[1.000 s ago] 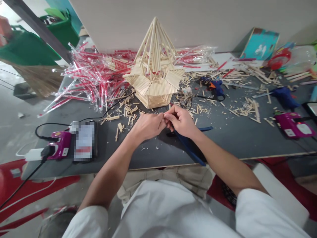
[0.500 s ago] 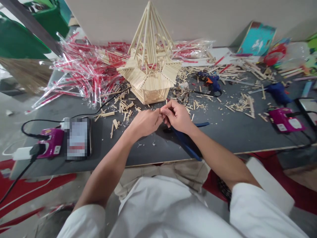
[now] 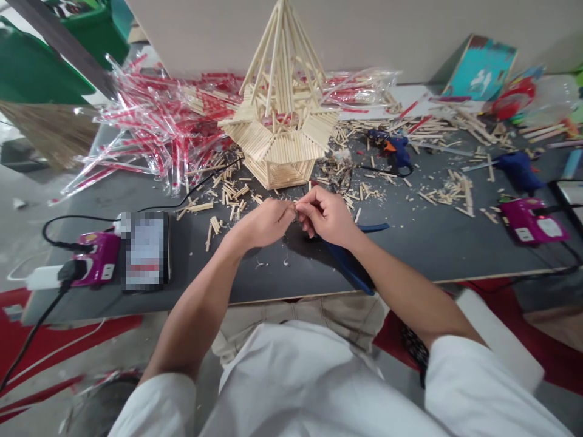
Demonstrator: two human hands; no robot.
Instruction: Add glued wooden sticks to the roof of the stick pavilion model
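Observation:
My left hand (image 3: 269, 223) is closed, its fingertips close to those of my right hand (image 3: 328, 217). The right thumb and forefinger are pinched together. Whatever lies between the fingers is too small and hidden to name. Just beyond them stands a lantern-like model (image 3: 291, 142) built from thin wooden sticks, with a pointed frame on top and flared panels around a lower base. Under my right wrist lies a tool with blue handles (image 3: 350, 270), its head hidden by the hand. Short cut stick pieces (image 3: 232, 193) are scattered left of the model.
Red-and-clear plastic wrappers (image 3: 168, 127) heap at the back left. Blue glue guns (image 3: 396, 149) lie at the right among stick scraps. A phone (image 3: 146, 252) sits by a purple power adapter (image 3: 98, 258) at the left; another purple adapter (image 3: 532, 220) is at the right. Cables cross the table (image 3: 437, 249).
The left hand has drawn slightly left, opening a small gap between the hands. The whole view has shifted a little; the right hand keeps its pinch.

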